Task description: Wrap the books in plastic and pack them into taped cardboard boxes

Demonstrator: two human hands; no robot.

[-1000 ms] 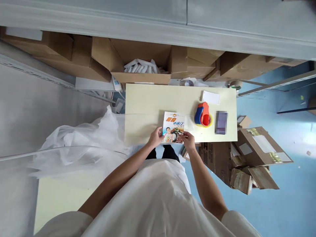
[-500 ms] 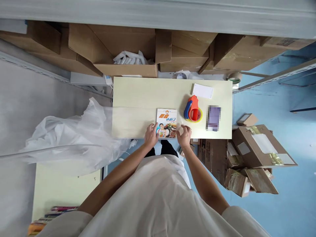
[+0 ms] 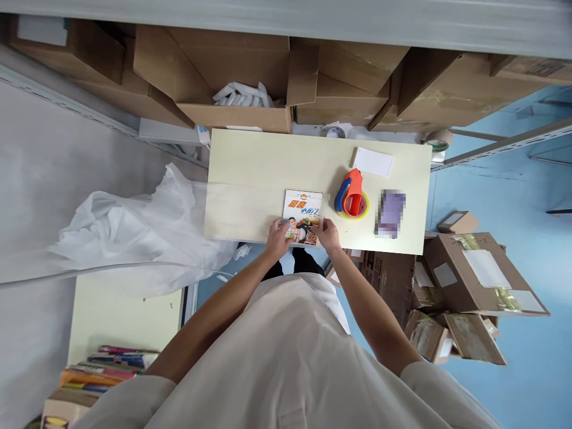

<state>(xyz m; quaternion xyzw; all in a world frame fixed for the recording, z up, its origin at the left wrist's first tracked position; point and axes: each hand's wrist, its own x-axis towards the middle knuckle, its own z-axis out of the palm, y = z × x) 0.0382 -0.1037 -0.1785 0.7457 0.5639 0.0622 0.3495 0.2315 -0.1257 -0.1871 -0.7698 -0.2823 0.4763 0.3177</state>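
A book (image 3: 302, 205) with a white cover, orange and blue lettering and food pictures lies near the front edge of the table. It rests at the right end of a thin translucent wrapping sheet (image 3: 239, 208). My left hand (image 3: 277, 239) lies over the book's lower left, thumb and fingers apart. At the right edge of the book, my right hand (image 3: 329, 235) is closed, fingertips pinched on what looks like the sheet's end; the exact hold is hard to see. A red and blue tape dispenser (image 3: 354, 195) stands to the right of the book.
A pale table (image 3: 254, 155) carries a white label stack (image 3: 373, 162) and a blurred purple item (image 3: 390, 214). Open cardboard boxes (image 3: 241, 118) line the back. Crumpled white wrapping (image 3: 129, 229) hangs at left above several books (image 3: 107, 369). Cartons (image 3: 478, 268) are piled at right.
My right hand has moved left from beside the book onto its right edge. My left fingers have slid further over the cover. The whole view has shifted slightly.
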